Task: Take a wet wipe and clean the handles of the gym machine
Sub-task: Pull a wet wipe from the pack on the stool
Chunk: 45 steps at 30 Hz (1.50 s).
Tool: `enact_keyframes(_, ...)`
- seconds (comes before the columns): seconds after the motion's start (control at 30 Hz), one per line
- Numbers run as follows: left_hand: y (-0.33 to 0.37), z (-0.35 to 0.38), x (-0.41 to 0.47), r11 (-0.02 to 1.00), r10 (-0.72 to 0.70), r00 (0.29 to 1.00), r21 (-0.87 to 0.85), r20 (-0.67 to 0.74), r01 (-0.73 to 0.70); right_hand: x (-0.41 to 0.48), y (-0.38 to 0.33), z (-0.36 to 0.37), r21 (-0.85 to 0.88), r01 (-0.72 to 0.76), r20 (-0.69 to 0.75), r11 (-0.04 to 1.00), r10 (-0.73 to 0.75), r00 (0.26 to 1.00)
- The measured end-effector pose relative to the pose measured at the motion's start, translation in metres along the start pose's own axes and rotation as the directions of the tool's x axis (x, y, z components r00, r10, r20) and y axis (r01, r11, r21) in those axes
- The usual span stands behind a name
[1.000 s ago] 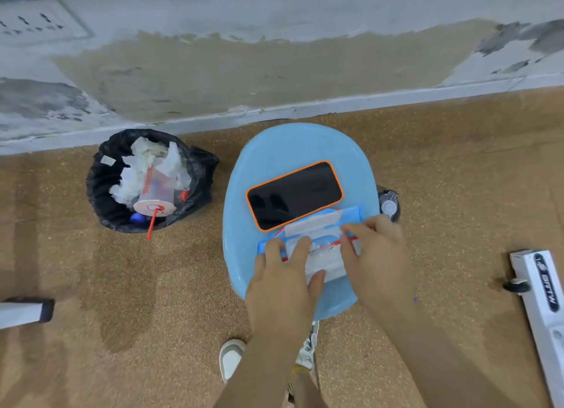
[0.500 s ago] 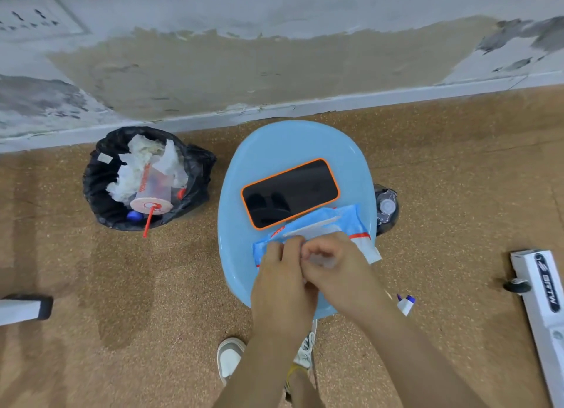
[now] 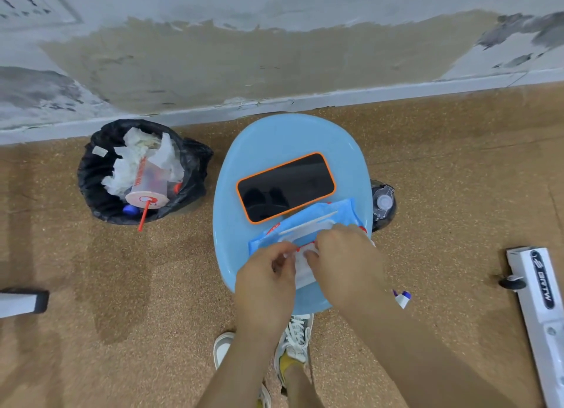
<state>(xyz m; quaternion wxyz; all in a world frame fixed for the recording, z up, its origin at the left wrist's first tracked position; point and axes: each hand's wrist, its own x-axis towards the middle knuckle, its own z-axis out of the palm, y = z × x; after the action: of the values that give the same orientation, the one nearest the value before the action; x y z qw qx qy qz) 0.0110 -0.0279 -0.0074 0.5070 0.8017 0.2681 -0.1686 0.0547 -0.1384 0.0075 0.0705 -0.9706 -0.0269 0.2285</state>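
- The left hand has its fingers curled, with thumb and forefinger pinching a white sheet at the mouth of the soft blue wet-wipe pack. Whether that sheet is a wipe or the peel-back flap cannot be told.
- The right hand grips the pack beside the opening with bent fingers.
- The pack lies on the near part of a pale blue plastic stool, its far edge touching a black phone in an orange case.
- Likely risks: a pull with the pack loosely held could lift or drag it, nudge the phone, or tip both off the stool. A sharp tug could tear the sheet or draw out several at once.
- A black-bagged bin full of crumpled tissue stands left of the stool, and a dark bottle is just beside it on the right.
- A white machine bar lies well apart on the right. No handle is plainly in view, so it must be found once a wipe is free.
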Motion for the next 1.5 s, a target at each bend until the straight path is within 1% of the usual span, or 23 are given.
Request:
enact_keyframes(0.13, 0.002, 0.001, 0.000, 1.000, 0.014, 1.000, 0.013, -0.015, -0.014, 0.003, -0.009, 0.002, -0.023, -0.014, -0.005, 1.000, 0.013, 1.000)
enact_keyframes(0.27, 0.001, 0.004, 0.001, 0.997, 0.049, 0.999, 0.056, -0.002, -0.049, 0.007, -0.016, 0.001, -0.022, 0.011, 0.065, 1.000, -0.009, 0.998)
enact_keyframes(0.4, 0.000, 0.002, 0.005, 0.959, 0.156, 0.984, 0.226, 0.089, -0.173, 0.010, -0.010, -0.001, 0.005, 0.065, 0.117, 0.998, -0.065, 0.991)
enact_keyframes(0.47, 0.002, 0.002, 0.007, 0.928, 0.172, 0.977, 0.312, 0.126, -0.203, 0.009, -0.004, -0.001, -0.005, 0.137, 0.150, 0.991, -0.135, 0.979)
enact_keyframes(0.5, 0.003, 0.002, 0.008, 0.916, 0.173, 0.976, 0.342, 0.132, -0.208, 0.008, -0.001, -0.001, 0.016, 0.159, 0.151, 0.987, -0.159, 0.976)
enact_keyframes(0.57, 0.006, 0.002, 0.008, 0.916, 0.162, 0.977, 0.347, 0.138, -0.201, 0.009, 0.006, -0.001, 0.162, 0.134, 0.128, 0.978, -0.155, 0.980)
enact_keyframes(0.63, 0.008, 0.002, 0.009, 0.929, 0.144, 0.980, 0.324, 0.136, -0.181, 0.011, 0.013, -0.003, 0.360, 0.028, 0.172, 0.932, -0.096, 0.980)
enact_keyframes(0.73, 0.009, 0.005, 0.013, 0.956, 0.103, 0.992, 0.270, 0.070, -0.118, 0.014, 0.022, -0.009, 0.582, -0.136, 0.322, 0.802, -0.074, 0.944)
enact_keyframes(0.77, 0.011, 0.006, 0.014, 0.969, 0.088, 0.995, 0.226, 0.044, -0.096, 0.014, 0.025, -0.010, 0.655, -0.183, 0.341, 0.733, -0.071, 0.937)
enact_keyframes(0.83, 0.012, 0.008, 0.017, 0.987, 0.064, 0.998, 0.143, 0.022, -0.067, 0.016, 0.029, -0.013, 0.784, -0.273, 0.367, 0.557, -0.061, 0.928)
enact_keyframes(0.87, 0.013, 0.008, 0.019, 0.992, 0.058, 0.998, 0.111, 0.026, -0.061, 0.016, 0.031, -0.014, 0.827, -0.302, 0.378, 0.475, -0.072, 0.923)
enact_keyframes(0.9, 0.014, 0.008, 0.020, 0.995, 0.055, 0.998, 0.086, 0.035, -0.058, 0.015, 0.033, -0.014, 0.858, -0.303, 0.371, 0.415, -0.091, 0.924)
enact_keyframes(0.93, 0.014, 0.008, 0.022, 0.996, 0.054, 0.997, 0.074, 0.047, -0.057, 0.014, 0.034, -0.013, 0.875, -0.273, 0.345, 0.399, -0.118, 0.931)
enact_keyframes(0.97, 0.014, 0.007, 0.023, 0.996, 0.052, 0.996, 0.073, 0.066, -0.057, 0.012, 0.035, -0.012, 0.873, -0.216, 0.305, 0.437, -0.145, 0.941)
enact_keyframes(1.03, 0.013, 0.005, 0.026, 0.998, 0.032, 0.993, 0.055, 0.115, -0.039, 0.008, 0.036, 0.000, 0.781, -0.040, 0.186, 0.623, -0.171, 0.968)
enact_keyframes(1.07, 0.014, 0.003, 0.027, 0.999, 0.015, 0.990, 0.028, 0.137, -0.019, 0.007, 0.034, 0.007, 0.726, 0.015, 0.126, 0.688, -0.153, 0.980)
enact_keyframes(1.1, 0.013, 0.003, 0.028, 1.000, 0.004, 0.988, 0.000, 0.156, -0.004, 0.005, 0.032, 0.011, 0.704, 0.011, 0.084, 0.710, -0.098, 0.992)
enact_keyframes(1.17, 0.012, 0.002, 0.030, 1.000, 0.025, 0.985, -0.007, 0.169, -0.024, 0.005, 0.031, 0.015, 0.746, -0.036, 0.054, 0.665, -0.006, 0.999)
enact_keyframes(1.23, 0.011, 0.001, 0.030, 0.999, 0.036, 0.981, 0.005, 0.193, -0.037, 0.006, 0.032, 0.014, 0.840, -0.088, 0.084, 0.536, 0.031, 0.996)
enact_keyframes(1.27, 0.011, 0.002, 0.029, 0.999, 0.030, 0.978, 0.012, 0.207, -0.034, 0.007, 0.034, 0.012, 0.877, -0.127, 0.126, 0.464, 0.034, 0.991)
enact_keyframes(1.3, 0.009, 0.003, 0.028, 0.999, 0.032, 0.977, 0.026, 0.213, -0.038, 0.008, 0.035, 0.008, 0.891, -0.177, 0.181, 0.418, 0.030, 0.983)
enact_keyframes(1.4, 0.006, 0.007, 0.028, 0.992, 0.041, 0.984, 0.107, 0.173, -0.060, 0.012, 0.040, -0.001, 0.862, -0.294, 0.310, 0.414, 0.030, 0.950)
enact_keyframes(1.5, 0.005, 0.014, 0.033, 0.992, 0.042, 0.994, 0.112, 0.099, -0.053, 0.018, 0.041, -0.010, 0.879, -0.359, 0.369, 0.313, 0.027, 0.929)
